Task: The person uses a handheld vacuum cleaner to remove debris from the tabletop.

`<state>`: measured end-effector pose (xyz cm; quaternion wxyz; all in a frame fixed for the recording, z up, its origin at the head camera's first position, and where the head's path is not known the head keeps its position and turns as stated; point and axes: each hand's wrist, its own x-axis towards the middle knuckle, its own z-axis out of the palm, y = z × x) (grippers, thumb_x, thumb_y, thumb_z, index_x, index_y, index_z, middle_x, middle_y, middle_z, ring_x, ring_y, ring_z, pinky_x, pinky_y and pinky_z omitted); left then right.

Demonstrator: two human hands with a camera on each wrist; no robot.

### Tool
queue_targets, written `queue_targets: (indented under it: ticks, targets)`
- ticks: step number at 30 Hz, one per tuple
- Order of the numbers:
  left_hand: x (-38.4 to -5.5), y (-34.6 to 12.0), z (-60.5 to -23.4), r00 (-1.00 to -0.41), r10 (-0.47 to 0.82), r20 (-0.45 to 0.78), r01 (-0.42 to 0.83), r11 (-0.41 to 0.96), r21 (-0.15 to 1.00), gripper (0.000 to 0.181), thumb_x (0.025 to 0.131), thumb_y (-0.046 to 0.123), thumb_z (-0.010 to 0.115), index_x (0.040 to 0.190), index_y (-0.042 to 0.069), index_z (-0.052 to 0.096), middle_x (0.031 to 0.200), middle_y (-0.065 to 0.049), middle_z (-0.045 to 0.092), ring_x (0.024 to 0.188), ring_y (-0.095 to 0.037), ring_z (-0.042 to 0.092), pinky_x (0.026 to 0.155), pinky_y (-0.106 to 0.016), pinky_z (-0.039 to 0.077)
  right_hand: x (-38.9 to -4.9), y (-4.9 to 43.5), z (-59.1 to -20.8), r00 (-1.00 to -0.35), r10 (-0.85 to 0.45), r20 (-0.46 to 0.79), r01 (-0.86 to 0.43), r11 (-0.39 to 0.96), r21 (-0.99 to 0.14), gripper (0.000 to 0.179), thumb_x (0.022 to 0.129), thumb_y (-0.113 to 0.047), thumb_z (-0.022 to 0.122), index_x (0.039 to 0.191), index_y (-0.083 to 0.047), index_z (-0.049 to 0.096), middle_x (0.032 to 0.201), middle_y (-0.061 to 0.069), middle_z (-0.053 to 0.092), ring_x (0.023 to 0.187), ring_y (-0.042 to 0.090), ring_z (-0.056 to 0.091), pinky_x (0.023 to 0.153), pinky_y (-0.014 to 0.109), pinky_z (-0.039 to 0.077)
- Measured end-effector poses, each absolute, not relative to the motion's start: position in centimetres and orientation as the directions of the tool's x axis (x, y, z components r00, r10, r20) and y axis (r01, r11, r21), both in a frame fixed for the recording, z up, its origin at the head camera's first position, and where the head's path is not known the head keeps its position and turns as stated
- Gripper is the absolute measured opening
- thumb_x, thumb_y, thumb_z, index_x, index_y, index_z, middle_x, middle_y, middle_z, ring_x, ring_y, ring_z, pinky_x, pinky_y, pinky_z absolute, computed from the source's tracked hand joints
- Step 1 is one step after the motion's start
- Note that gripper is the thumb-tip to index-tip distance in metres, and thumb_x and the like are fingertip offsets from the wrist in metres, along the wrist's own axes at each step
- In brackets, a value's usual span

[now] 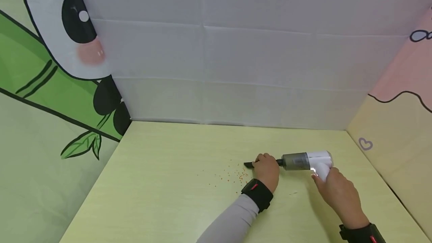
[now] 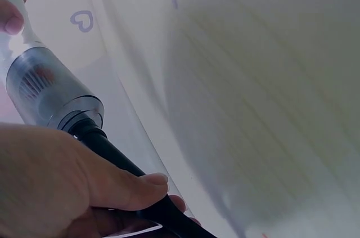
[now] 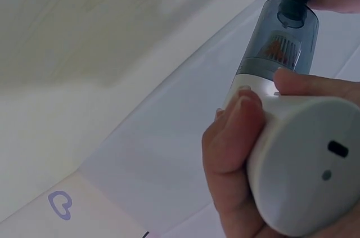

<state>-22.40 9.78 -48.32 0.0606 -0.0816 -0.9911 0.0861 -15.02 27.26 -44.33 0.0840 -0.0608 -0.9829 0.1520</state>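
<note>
A white handheld vacuum cleaner (image 1: pixel 320 158) with a clear grey dust cup (image 1: pixel 297 161) lies level above the table, its black nozzle (image 1: pixel 248 165) pointing left. My right hand (image 1: pixel 341 194) grips the white handle; the right wrist view shows fingers wrapped round it. My left hand (image 1: pixel 267 171) holds the black nozzle tube (image 2: pixel 115 153) between thumb and fingers, ahead of the cup. Orange crumbs (image 1: pixel 241 176) are scattered on the table just left of and below the nozzle tip. Inside the cup, orange bits (image 3: pixel 277 49) show by the filter.
The pale yellow table (image 1: pixel 152 183) meets a white sheet wall (image 1: pixel 236 59) at the back. A side panel with a purple heart (image 1: pixel 365 144) stands at the right, and a printed panda-and-bamboo panel (image 1: pixel 50 66) at the left. A small dark mark (image 1: pixel 293 193) shows on the tabletop.
</note>
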Motion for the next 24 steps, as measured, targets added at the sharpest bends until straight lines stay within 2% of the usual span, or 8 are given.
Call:
queue_targets:
  ticks: [12,24]
  targets:
    - [-21.1,10.5,-48.6,-0.976,0.192,0.107,0.167,0.964,-0.209,0.03,0.092,0.038,0.057,0.113,0.016,0.06,0.098,-0.006,0.058,0.094,-0.022,0.057,0.08,-0.031,0.056,-13.8,28.4,-44.2,-0.985,0.155,0.076,0.124,0.941,-0.314,0.061,0.091,-0.046,0.053,0.093,0.013,0.042,0.063,0.011,0.048,0.049,0.022,0.045,0.037,0.034,0.034]
    - [-19.6,11.2,-48.3,-0.968,0.23,0.1,0.197,0.945,-0.26,0.031,0.093,0.039,0.055,0.115,0.018,0.059,0.097,-0.005,0.058,0.091,-0.021,0.057,0.078,-0.03,0.056,-12.5,29.3,-43.8,-0.984,0.155,0.082,0.123,0.943,-0.31,0.06,0.091,-0.051,0.051,0.088,0.009,0.043,0.062,0.009,0.046,0.049,0.022,0.043,0.038,0.033,0.032]
